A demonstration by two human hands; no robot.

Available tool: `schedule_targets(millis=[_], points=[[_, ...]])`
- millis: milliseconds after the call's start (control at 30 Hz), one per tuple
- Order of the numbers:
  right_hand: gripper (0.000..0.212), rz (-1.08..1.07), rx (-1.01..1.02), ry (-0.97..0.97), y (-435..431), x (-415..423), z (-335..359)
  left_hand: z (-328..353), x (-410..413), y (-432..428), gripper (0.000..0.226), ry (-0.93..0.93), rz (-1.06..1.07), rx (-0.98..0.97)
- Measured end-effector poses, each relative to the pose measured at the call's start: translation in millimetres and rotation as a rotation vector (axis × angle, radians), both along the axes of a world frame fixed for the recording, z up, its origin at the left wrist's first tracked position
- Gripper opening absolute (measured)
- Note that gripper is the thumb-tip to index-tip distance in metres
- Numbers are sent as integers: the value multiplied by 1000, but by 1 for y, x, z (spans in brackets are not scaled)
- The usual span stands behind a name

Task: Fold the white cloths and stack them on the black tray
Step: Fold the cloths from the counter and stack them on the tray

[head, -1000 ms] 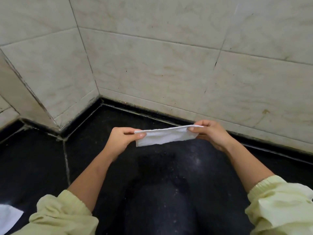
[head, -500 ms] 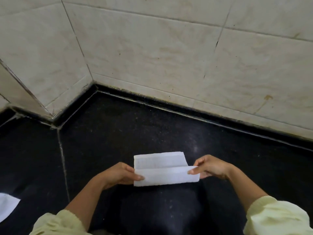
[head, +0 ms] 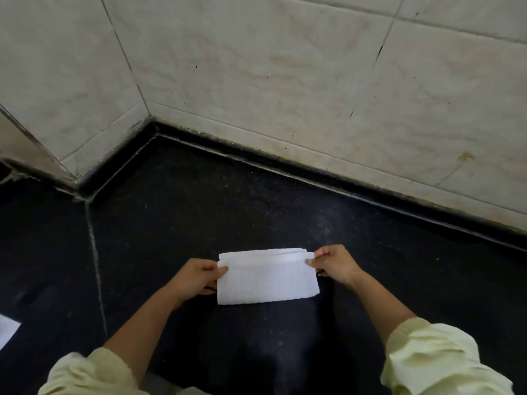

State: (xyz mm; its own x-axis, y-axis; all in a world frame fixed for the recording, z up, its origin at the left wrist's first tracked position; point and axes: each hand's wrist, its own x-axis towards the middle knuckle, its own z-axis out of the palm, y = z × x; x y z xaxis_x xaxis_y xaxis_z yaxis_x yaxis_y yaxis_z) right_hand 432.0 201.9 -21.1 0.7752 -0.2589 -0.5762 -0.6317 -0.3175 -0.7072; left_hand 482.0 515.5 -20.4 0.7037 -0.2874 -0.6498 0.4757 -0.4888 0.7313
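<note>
A folded white cloth (head: 268, 280) rests on the black counter (head: 199, 209), its long axis running straight between the two grips. The left hand (head: 196, 277) and right hand (head: 335, 263) each pinch a far corner. Beyond them, bare counter stretches to the tiled wall (head: 285, 81).

Dim, soft light; perhaps slight wide-angle bowing at edges.

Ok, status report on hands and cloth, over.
Left hand pinches left end of white cloth, right hand the right end. Cloth folded, resting on black counter. Nothing in the way.
</note>
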Motion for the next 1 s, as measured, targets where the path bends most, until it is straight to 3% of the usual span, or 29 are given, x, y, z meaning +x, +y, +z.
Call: schedule_targets(millis=[200,300,533,700,867,1000], points=[[17,4,-200,-34,10,9,-19,-12,6,-9,30,-98,79,102],[12,-6,-252,-32,13,10,-22,-18,9,-15,30,-154,115,180],[12,-31,-343,-43,21,7,-27,-28,11,-18,33,-358,-12,461],[19,7,-448,-37,29,4,-31,-33,7,-19,41,-364,-95,650],[23,22,-515,-42,29,1,-26,-32,-2,-14,50,-382,-100,664],[26,-82,-379,-61,22,-13,-23,-25,-19,-11,48,-397,-90,632]])
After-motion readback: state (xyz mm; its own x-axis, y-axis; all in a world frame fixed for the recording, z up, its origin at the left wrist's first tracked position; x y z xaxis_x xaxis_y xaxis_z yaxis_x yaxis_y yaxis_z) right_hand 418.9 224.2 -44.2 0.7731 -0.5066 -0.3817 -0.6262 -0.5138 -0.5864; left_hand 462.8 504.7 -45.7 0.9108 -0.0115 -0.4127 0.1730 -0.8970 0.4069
